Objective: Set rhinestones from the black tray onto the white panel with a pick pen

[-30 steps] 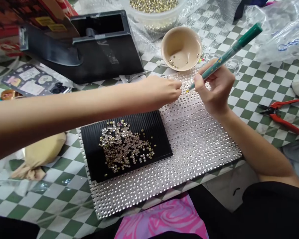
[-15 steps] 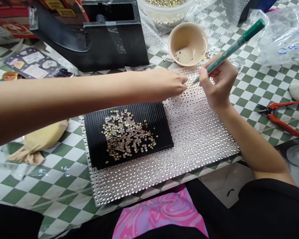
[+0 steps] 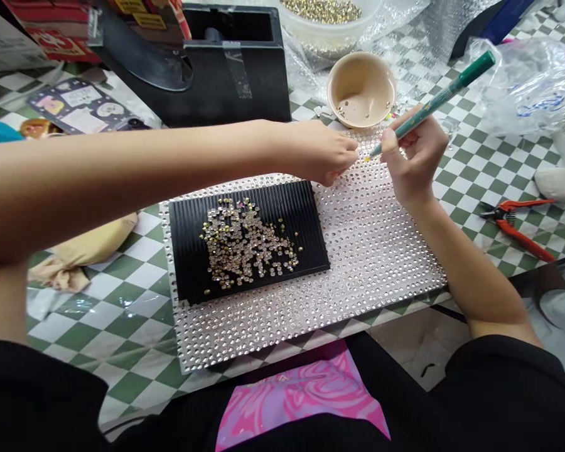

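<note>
My right hand [image 3: 417,157] grips a slim green pen [image 3: 428,107], tilted so that its yellow tip points down at the white sheet [image 3: 263,326] studded with rows of clear rhinestones. Beside the tip, my left hand [image 3: 327,152] rests on the sheet's far part with its fingers curled in. Whatever those fingers may pinch is hidden beneath them. On the sheet's left part lies a ribbed black tray [image 3: 188,251], with loose rhinestones [image 3: 245,242] scattered over its middle. My left forearm crosses above the far side of the sheet.
Just beyond my hands stands a beige bowl [image 3: 362,88] with a few stones inside. Behind it is a clear tub [image 3: 329,44] of gold-backed stones. A black tape dispenser [image 3: 235,81] stands at the back left, red-handled pliers [image 3: 518,226] at right, and a tied beige pouch [image 3: 89,245] at left.
The camera view has shifted slightly, so the sheet and tray sit a little higher and further right. Both hands keep nearly the same places over the sheet, the pen still held.
</note>
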### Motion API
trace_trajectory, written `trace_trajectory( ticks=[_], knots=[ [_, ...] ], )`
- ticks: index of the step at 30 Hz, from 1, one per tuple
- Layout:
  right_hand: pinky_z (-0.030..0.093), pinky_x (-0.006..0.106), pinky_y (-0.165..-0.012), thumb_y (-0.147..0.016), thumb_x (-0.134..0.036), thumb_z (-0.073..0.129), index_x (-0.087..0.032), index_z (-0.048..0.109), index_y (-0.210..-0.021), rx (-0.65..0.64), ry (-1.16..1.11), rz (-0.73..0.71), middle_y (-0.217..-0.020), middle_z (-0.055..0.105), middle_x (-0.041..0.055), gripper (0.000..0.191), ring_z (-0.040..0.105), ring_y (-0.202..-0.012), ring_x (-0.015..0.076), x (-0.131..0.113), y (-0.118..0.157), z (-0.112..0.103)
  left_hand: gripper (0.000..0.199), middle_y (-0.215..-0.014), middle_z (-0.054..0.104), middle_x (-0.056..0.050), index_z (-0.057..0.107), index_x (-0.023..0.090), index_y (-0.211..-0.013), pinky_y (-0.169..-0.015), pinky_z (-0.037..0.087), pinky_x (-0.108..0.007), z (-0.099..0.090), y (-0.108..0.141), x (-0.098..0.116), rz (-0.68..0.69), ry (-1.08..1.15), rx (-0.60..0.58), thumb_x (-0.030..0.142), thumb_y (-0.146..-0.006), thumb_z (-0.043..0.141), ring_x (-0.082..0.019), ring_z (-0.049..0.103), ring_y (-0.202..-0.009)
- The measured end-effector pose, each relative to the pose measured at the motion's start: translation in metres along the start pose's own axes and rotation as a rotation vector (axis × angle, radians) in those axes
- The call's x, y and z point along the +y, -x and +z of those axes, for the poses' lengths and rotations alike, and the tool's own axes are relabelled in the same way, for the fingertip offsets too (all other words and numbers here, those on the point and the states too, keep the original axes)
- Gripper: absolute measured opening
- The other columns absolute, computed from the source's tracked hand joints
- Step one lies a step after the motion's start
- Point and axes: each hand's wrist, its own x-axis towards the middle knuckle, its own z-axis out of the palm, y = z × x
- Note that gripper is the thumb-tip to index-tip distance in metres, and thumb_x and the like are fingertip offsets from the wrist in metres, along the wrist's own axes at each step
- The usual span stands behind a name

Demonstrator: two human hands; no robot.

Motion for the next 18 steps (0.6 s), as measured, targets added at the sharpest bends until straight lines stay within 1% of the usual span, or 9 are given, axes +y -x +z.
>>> trace_trajectory(
  ticks=[3, 5, 6, 8, 9, 10, 12, 15, 18],
  knots=[
    [0.047, 0.036, -0.048, -0.097, -0.06, 0.071, -0.031, 0.056, -0.083, -0.007, 0.036, 0.052, -0.07, 0.064, 0.0008, 0.035, 0.051, -0.053, 0.0154, 0.0, -0.001, -0.003, 0.04, -0.136, 0.071, -0.011, 0.069, 0.019, -0.133, -0.104, 0.068, -0.046, -0.004, 0.006, -0.001, 0.0, 0.069, 0.02, 0.047, -0.106, 0.071, -0.023, 0.071, -0.12],
    [0.047, 0.037, -0.048, -0.096, -0.054, 0.074, -0.031, 0.057, -0.082, 0.007, 0.029, 0.068, -0.069, 0.065, 0.0009, 0.032, 0.052, -0.053, 0.0162, 0.0, -0.001, -0.004, 0.035, -0.127, 0.074, -0.009, 0.07, 0.018, -0.126, -0.1, 0.069, -0.042, -0.007, 0.015, 0.0, 0.004, 0.127, 0.029, 0.046, -0.106, 0.071, -0.021, 0.072, -0.112],
    [0.046, 0.037, -0.047, -0.094, -0.052, 0.076, -0.031, 0.057, -0.082, 0.02, 0.016, 0.064, -0.069, 0.065, 0.0008, 0.031, 0.052, -0.053, 0.0163, 0.0, 0.0, -0.004, 0.03, -0.118, 0.074, -0.007, 0.071, 0.017, -0.121, -0.095, 0.068, -0.038, -0.007, 0.021, 0.0, 0.004, 0.156, 0.032, 0.043, -0.106, 0.071, -0.018, 0.072, -0.104],
    [0.044, 0.036, -0.046, -0.092, -0.048, 0.078, -0.03, 0.058, -0.082, 0.044, -0.011, 0.048, -0.069, 0.065, 0.0007, 0.029, 0.051, -0.052, 0.0154, 0.0, 0.0, -0.002, 0.016, -0.1, 0.073, -0.003, 0.07, 0.015, -0.108, -0.081, 0.063, -0.029, -0.004, 0.034, -0.001, 0.013, 0.21, 0.033, 0.031, -0.107, 0.069, -0.013, 0.067, -0.085],
    [0.043, 0.035, -0.045, -0.091, -0.046, 0.078, -0.029, 0.058, -0.082, 0.057, -0.022, 0.041, -0.069, 0.065, 0.0007, 0.028, 0.051, -0.052, 0.0147, 0.0, 0.0, -0.001, 0.011, -0.094, 0.071, -0.001, 0.07, 0.014, -0.102, -0.075, 0.058, -0.025, -0.001, 0.04, -0.002, 0.025, 0.236, 0.028, 0.023, -0.107, 0.065, -0.01, 0.062, -0.078],
    [0.042, 0.035, -0.045, -0.09, -0.044, 0.079, -0.029, 0.058, -0.082, 0.068, -0.029, 0.038, -0.068, 0.065, 0.0008, 0.027, 0.05, -0.051, 0.0139, 0.0, 0.001, 0.001, 0.012, -0.09, 0.07, 0.0, 0.069, 0.014, -0.097, -0.07, 0.052, -0.023, 0.003, 0.046, -0.004, 0.04, 0.261, 0.017, 0.015, -0.105, 0.061, -0.009, 0.057, -0.073],
    [0.041, 0.033, -0.045, -0.089, -0.039, 0.08, -0.028, 0.058, -0.08, 0.079, -0.04, 0.038, -0.067, 0.065, 0.0006, 0.026, 0.049, -0.05, 0.0123, 0.0, 0.001, 0.003, 0.019, -0.091, 0.072, 0.0, 0.068, 0.016, -0.092, -0.067, 0.047, -0.023, 0.012, 0.054, -0.008, 0.075, 0.31, -0.015, 0.009, -0.101, 0.053, -0.008, 0.053, -0.073],
    [0.04, 0.032, -0.044, -0.088, -0.037, 0.081, -0.027, 0.058, -0.078, 0.092, -0.064, 0.025, -0.066, 0.065, 0.0002, 0.027, 0.05, -0.048, 0.0113, 0.002, 0.0, 0.003, 0.023, -0.099, 0.074, -0.002, 0.068, 0.019, -0.09, -0.072, 0.05, -0.027, 0.023, 0.059, -0.013, 0.138, 0.37, -0.058, 0.014, -0.1, 0.048, -0.01, 0.055, -0.079],
    [0.038, 0.031, -0.041, -0.087, -0.038, 0.083, -0.027, 0.059, -0.077, 0.102, -0.09, 0.01, -0.064, 0.064, -0.0003, 0.029, 0.05, -0.045, 0.0113, 0.006, -0.002, 0.003, 0.03, -0.103, 0.073, -0.005, 0.069, 0.02, -0.094, -0.075, 0.052, -0.031, 0.025, 0.06, -0.014, 0.17, 0.403, -0.03, 0.015, -0.101, 0.04, -0.013, 0.055, -0.084]
  ],
)
